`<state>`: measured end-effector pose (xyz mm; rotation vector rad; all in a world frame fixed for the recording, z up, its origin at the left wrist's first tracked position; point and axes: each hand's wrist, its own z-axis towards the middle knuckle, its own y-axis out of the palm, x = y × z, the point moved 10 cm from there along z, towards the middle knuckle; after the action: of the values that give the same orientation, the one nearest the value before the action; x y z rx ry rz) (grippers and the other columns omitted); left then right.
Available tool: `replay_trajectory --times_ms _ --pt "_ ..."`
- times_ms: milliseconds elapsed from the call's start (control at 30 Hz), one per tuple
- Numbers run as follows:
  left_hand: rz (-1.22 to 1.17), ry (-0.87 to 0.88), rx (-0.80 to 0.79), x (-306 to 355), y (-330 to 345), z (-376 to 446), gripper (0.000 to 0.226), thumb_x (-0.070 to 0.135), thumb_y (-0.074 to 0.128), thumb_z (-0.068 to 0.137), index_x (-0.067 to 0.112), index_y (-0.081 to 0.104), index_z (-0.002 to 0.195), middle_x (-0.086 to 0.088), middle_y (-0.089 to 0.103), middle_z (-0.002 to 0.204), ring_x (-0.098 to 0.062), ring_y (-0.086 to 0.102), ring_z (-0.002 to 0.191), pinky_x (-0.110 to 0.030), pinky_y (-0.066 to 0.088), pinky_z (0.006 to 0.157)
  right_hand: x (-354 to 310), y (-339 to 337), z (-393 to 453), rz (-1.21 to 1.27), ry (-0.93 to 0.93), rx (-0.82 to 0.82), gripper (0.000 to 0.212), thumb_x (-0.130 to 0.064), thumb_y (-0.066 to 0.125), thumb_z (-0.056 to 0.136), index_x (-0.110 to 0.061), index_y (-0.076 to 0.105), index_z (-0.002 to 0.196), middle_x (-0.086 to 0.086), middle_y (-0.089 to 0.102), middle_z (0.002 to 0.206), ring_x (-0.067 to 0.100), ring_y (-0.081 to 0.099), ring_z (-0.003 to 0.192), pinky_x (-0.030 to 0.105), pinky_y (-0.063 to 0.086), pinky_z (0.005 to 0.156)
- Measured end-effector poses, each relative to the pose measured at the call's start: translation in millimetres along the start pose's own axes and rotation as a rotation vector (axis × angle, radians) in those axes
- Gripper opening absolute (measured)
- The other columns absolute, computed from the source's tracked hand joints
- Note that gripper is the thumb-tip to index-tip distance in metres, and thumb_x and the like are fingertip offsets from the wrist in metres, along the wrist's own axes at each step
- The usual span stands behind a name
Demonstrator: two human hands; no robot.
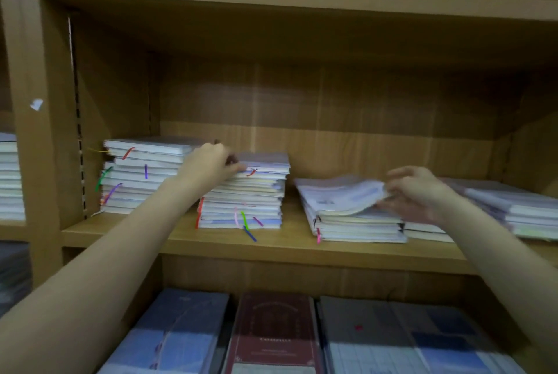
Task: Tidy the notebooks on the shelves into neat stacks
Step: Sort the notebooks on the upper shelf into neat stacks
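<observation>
Lower-shelf books nearest; left hand pinching second stack, right hand gripping top notebook.

The shelf and its back wall are light brown with a wood-grain pattern. The notebooks on it show white and cream page edges under pale lilac-grey covers. Ribbon markers hang from them in red, purple, green, yellow, pink and blue. The top notebook of the third pile is pale lavender with a light blue patch. Below, a dark maroon book with pale lettering lies between blue-and-white books.
</observation>
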<state>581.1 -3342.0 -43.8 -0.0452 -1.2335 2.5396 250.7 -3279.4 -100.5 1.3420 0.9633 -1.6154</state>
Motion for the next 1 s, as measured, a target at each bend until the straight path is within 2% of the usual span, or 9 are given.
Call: replay_trajectory --times_ms 67,133,200,333,500,700,767,833,1000 --pt "-0.218 -0.033 0.032 -7.6 -8.4 -6.8 0.03 0.029 0.049 0.096 0.007 0.067 0.105 -0.017 0.066 0.105 -0.031 0.057 0.1 -0.029 0.037 0.071 5.0 -8.2 6.6 -0.456 -0.055 0.071 0.031 -0.001 0.059 0.086 -0.001 0.052 0.116 0.018 0.055 0.105 0.031 0.062 0.092 0.038 0.058 0.068" --pt "-0.337 -0.11 0.111 -22.2 -19.0 -14.8 0.027 0.021 0.046 0.097 0.007 0.068 0.107 -0.015 0.066 0.107 -0.03 0.057 0.101 -0.027 0.037 0.072 -13.4 3.7 0.8 -0.884 -0.188 0.084 0.033 -0.018 0.063 0.086 -0.01 0.054 0.117 0.011 0.056 0.117 0.031 0.053 0.112 0.038 0.048 0.088" --pt "-0.366 -0.184 0.179 -38.4 -24.7 -24.7 0.025 0.014 0.047 0.095 0.009 0.068 0.107 -0.012 0.067 0.108 -0.028 0.059 0.101 -0.025 0.036 0.072 -29.6 27.1 -7.9 -1.01 -0.284 0.063 0.036 -0.026 0.062 0.087 -0.016 0.054 0.12 0.009 0.052 0.129 0.032 0.046 0.12 0.039 0.042 0.097" --pt "-0.491 -0.318 0.291 -66.6 -20.2 -58.7 0.026 0.004 0.047 0.091 0.01 0.069 0.104 -0.006 0.068 0.104 -0.021 0.062 0.096 -0.027 0.045 0.078 -42.2 102.9 -24.4 -0.871 -0.473 -0.186 0.042 -0.031 0.062 0.089 -0.018 0.051 0.127 0.006 0.046 0.136 0.024 0.043 0.125 0.031 0.037 0.094" --pt "-0.819 -0.419 0.165 -86.5 16.5 -72.6 0.031 -0.009 0.042 0.088 -0.001 0.061 0.111 -0.006 0.066 0.096 -0.025 0.062 0.104 -0.042 0.047 0.098 -52.4 169.4 -25.5 -0.832 -0.644 -0.295 0.045 -0.037 0.06 0.088 -0.02 0.049 0.128 0.009 0.047 0.132 0.024 0.042 0.123 0.026 0.032 0.089" --pt "-0.885 -0.465 0.136 -86.2 26.6 -69.4 0.032 -0.005 0.047 0.09 0.003 0.059 0.119 -0.004 0.062 0.102 -0.021 0.058 0.107 -0.037 0.045 0.1 -42.5 189.6 -6.2 -0.735 -0.59 -0.228 0.04 -0.037 0.067 0.083 -0.018 0.057 0.117 0.01 0.054 0.122 0.021 0.053 0.108 0.019 0.033 0.075" --pt "-0.935 -0.499 0.156 -90.8 30.3 -70.0 0.032 -0.004 0.047 0.09 0.006 0.059 0.119 -0.003 0.063 0.105 -0.021 0.058 0.109 -0.04 0.045 0.1 -44.3 189.9 -4.6 -0.654 -0.591 -0.209 0.038 -0.032 0.068 0.084 -0.014 0.059 0.116 0.009 0.056 0.119 0.003 0.055 0.078 0.004 0.035 0.056" --pt "-1.049 -0.555 0.173 -94.3 35.1 -71.7 0.032 -0.003 0.049 0.09 0.007 0.058 0.12 -0.002 0.063 0.106 -0.021 0.058 0.108 -0.041 0.045 0.1 -44.7 188.3 -2.9 -0.599 -0.589 -0.199 0.038 -0.027 0.067 0.086 -0.01 0.06 0.118 0.007 0.059 0.11 -0.007 0.045 0.06 -0.001 0.032 0.043" --pt "-1.241 -0.617 0.199 -89.3 36.8 -76.7 0.036 -0.006 0.054 0.087 0.003 0.055 0.122 -0.004 0.063 0.106 -0.02 0.058 0.108 -0.036 0.046 0.099 -52.4 181.4 -4.8 -0.584 -0.648 -0.146 0.033 -0.03 0.066 0.086 -0.009 0.064 0.111 0.009 0.065 0.107 -0.008 0.047 0.057 -0.002 0.033 0.046"
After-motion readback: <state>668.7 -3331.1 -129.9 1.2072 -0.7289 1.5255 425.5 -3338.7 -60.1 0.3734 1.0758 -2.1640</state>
